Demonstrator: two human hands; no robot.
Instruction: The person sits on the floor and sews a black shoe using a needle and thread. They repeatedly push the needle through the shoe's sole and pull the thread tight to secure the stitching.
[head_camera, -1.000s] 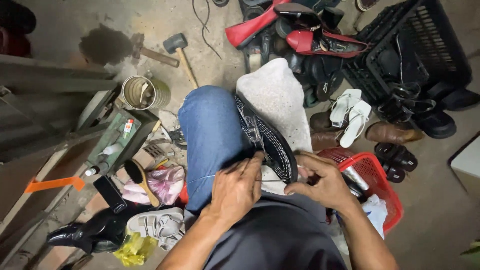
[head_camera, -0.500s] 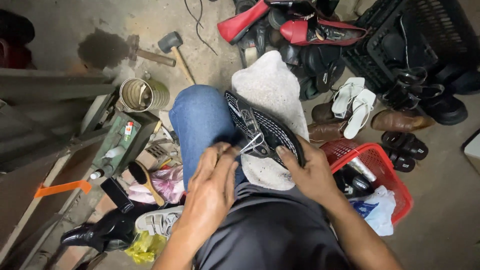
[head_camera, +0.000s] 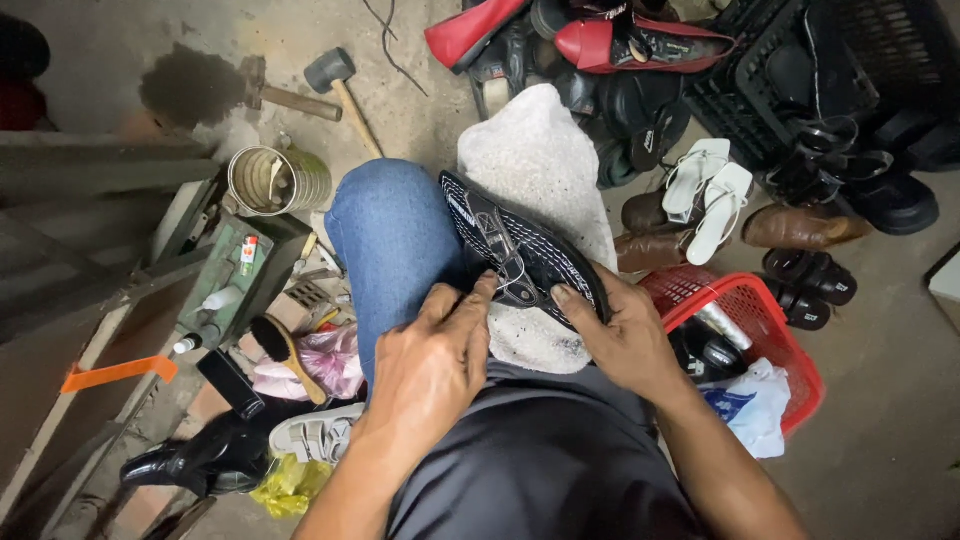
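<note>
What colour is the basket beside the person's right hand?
The basket is red, with an open mesh wall; the head view shows it, just right of the right hand.

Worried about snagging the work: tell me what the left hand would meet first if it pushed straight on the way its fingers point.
The left hand points up and right across the lap; its fingertips already touch the black sandal at the strap. Pushing on, it would press into that sandal first, with the grey-white cloth beyond it. Depth is hard to judge here.
</note>
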